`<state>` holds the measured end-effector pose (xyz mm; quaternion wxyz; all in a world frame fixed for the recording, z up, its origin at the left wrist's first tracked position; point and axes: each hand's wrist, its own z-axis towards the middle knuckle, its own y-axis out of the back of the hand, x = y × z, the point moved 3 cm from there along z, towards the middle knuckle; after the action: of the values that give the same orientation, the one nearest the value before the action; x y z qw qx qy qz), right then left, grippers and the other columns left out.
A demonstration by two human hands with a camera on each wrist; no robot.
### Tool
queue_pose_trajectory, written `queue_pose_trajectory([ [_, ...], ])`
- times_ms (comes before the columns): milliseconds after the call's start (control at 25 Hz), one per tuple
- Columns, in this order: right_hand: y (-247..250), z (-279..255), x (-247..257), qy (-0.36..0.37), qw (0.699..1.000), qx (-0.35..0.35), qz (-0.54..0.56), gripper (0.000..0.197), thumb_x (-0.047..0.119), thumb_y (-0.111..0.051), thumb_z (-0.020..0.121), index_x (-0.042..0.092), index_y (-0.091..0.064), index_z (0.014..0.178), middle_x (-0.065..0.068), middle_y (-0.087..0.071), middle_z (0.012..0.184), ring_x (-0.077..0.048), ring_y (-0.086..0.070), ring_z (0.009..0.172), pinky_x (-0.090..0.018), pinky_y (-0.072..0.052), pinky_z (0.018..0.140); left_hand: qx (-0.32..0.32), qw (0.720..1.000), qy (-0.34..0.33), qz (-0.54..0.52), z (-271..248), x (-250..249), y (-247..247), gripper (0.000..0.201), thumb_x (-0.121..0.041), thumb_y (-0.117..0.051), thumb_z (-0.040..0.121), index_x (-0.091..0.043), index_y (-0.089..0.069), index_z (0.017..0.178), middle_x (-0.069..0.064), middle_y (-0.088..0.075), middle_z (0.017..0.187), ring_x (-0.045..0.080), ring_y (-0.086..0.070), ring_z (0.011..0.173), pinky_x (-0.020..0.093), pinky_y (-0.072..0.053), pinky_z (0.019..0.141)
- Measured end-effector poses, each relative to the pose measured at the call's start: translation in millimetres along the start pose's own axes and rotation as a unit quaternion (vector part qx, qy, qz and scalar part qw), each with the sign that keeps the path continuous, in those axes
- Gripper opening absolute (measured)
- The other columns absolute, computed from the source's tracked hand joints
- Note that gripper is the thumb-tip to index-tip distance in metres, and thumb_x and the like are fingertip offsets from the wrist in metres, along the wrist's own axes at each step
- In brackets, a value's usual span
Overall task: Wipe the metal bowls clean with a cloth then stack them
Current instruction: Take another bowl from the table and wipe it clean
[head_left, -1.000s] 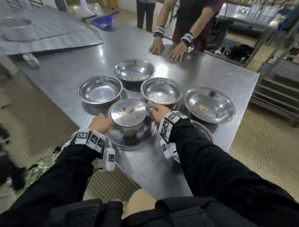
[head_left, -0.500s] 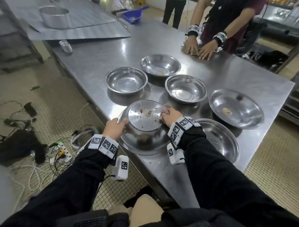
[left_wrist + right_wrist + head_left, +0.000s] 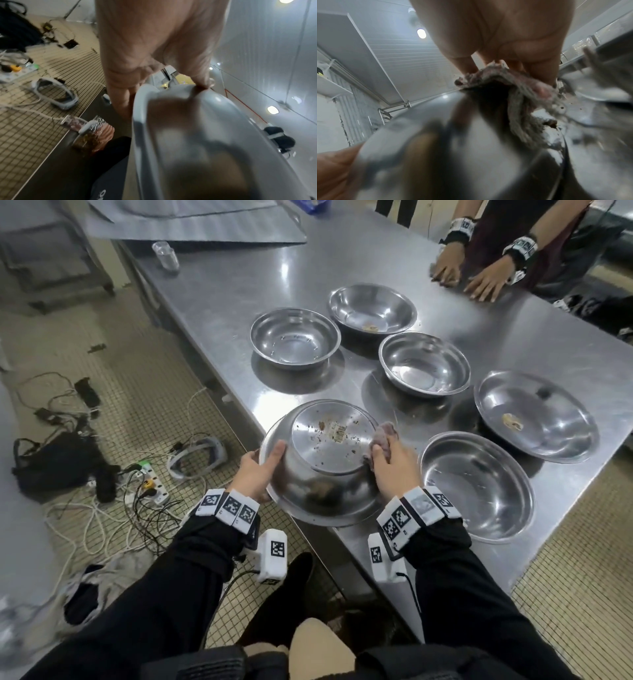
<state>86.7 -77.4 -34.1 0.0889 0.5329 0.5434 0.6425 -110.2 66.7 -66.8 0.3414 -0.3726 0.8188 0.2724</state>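
Note:
An upturned metal bowl [image 3: 329, 460] sits at the table's near left corner, its flat bottom speckled with crumbs and a sticker. My left hand [image 3: 260, 470] grips its left rim [image 3: 142, 121], thumb on top. My right hand [image 3: 390, 467] holds a greyish-pink cloth [image 3: 385, 440] bunched against the bowl's right side; the right wrist view shows the cloth [image 3: 513, 94] under my fingers on the bowl [image 3: 436, 148]. Several more bowls stand upright on the table: one near right [image 3: 479, 484], one far right [image 3: 534, 416] with a scrap inside, three behind [image 3: 424, 364], [image 3: 294, 337], [image 3: 373, 309].
The steel table [image 3: 239, 285] ends just left of the held bowl. Cables, a power strip [image 3: 147, 484] and a headset lie on the tiled floor. Another person's hands [image 3: 462, 277] rest on the far edge. A small clear cup [image 3: 166, 254] stands at the far left.
The view has swung so the table sits to the right. My right hand with the cloth has slid slightly down the bowl's right side; my left hand keeps its hold on the rim.

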Motion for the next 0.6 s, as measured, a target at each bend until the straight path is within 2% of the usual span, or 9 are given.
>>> queue_pose_trajectory([
  [40, -1, 0, 0, 0.004, 1.000, -0.007, 0.018, 0.042, 0.034, -0.039, 0.098, 0.019, -0.042, 0.138, -0.020, -0.054, 0.118, -0.034, -0.051, 0.112, -0.041, -0.040, 0.101, 0.007, 1.000, -0.014, -0.027, 1, 3, -2, 0.127, -0.090, -0.057, 0.044, -0.013, -0.036, 0.143, 0.017, -0.051, 0.138, 0.034, -0.062, 0.100, 0.041, -0.056, 0.080],
  [80, -1, -1, 0, 0.005, 0.999, -0.013, 0.036, 0.042, 0.035, -0.038, 0.098, 0.021, -0.042, 0.138, -0.018, -0.054, 0.119, -0.033, -0.051, 0.113, -0.042, -0.040, 0.102, 0.003, 0.997, -0.040, -0.071, -1, 2, -4, 0.122, -0.088, -0.060, 0.042, -0.007, -0.048, 0.133, 0.015, -0.059, 0.128, 0.033, -0.062, 0.104, 0.041, -0.054, 0.085],
  [160, 0, -4, 4, 0.011, 0.998, -0.023, 0.054, 0.038, 0.033, -0.038, 0.099, 0.021, -0.047, 0.134, -0.015, -0.055, 0.120, -0.029, -0.051, 0.114, -0.037, -0.038, 0.103, -0.005, 0.986, -0.074, -0.151, -7, -5, -4, 0.094, -0.079, -0.071, 0.041, -0.010, -0.063, 0.105, 0.009, -0.068, 0.110, 0.030, -0.062, 0.106, 0.049, -0.045, 0.100],
  [240, 4, -9, 11, 0.026, 0.998, -0.028, 0.052, 0.037, 0.030, -0.040, 0.099, 0.019, -0.050, 0.133, -0.013, -0.056, 0.121, -0.027, -0.051, 0.113, -0.032, -0.035, 0.099, -0.021, 0.978, -0.089, -0.185, -11, -13, 2, 0.077, -0.073, -0.076, 0.041, -0.015, -0.065, 0.092, 0.005, -0.071, 0.100, 0.025, -0.064, 0.098, 0.052, -0.041, 0.103],
  [360, 12, -16, 27, 0.059, 0.996, -0.036, 0.054, 0.036, 0.030, -0.040, 0.100, 0.019, -0.050, 0.133, -0.010, -0.055, 0.123, -0.024, -0.052, 0.113, -0.029, -0.035, 0.095, -0.033, 0.971, -0.107, -0.213, -10, -23, 13, 0.069, -0.066, -0.075, 0.048, -0.012, -0.065, 0.090, 0.007, -0.072, 0.098, 0.024, -0.065, 0.096, 0.049, -0.041, 0.104],
  [400, 17, -17, 32, 0.065, 0.995, -0.046, 0.067, 0.036, 0.030, -0.041, 0.099, 0.019, -0.050, 0.132, -0.009, -0.054, 0.124, -0.023, -0.051, 0.114, -0.028, -0.035, 0.095, -0.034, 0.968, -0.107, -0.222, -10, -27, 16, 0.071, -0.066, -0.075, 0.048, -0.011, -0.064, 0.093, 0.007, -0.071, 0.100, 0.025, -0.065, 0.098, 0.049, -0.041, 0.104],
  [520, 38, -18, 48, 0.083, 0.989, -0.086, 0.090, 0.034, 0.027, -0.042, 0.099, 0.019, -0.051, 0.131, -0.010, -0.055, 0.120, -0.022, -0.051, 0.112, -0.026, -0.033, 0.092, -0.018, 0.962, -0.111, -0.250, -5, -48, 22, 0.097, -0.072, -0.082, 0.039, -0.008, -0.063, 0.109, 0.008, -0.071, 0.108, 0.029, -0.065, 0.103, 0.048, -0.044, 0.102],
  [600, 53, -18, 57, 0.087, 0.984, -0.115, 0.103, 0.034, 0.027, -0.042, 0.099, 0.017, -0.052, 0.130, -0.009, -0.056, 0.119, -0.021, -0.050, 0.112, -0.025, -0.033, 0.092, -0.006, 0.962, -0.111, -0.249, 2, -66, 24, 0.101, -0.074, -0.083, 0.036, -0.009, -0.065, 0.111, 0.008, -0.072, 0.107, 0.030, -0.066, 0.103, 0.048, -0.046, 0.100],
])
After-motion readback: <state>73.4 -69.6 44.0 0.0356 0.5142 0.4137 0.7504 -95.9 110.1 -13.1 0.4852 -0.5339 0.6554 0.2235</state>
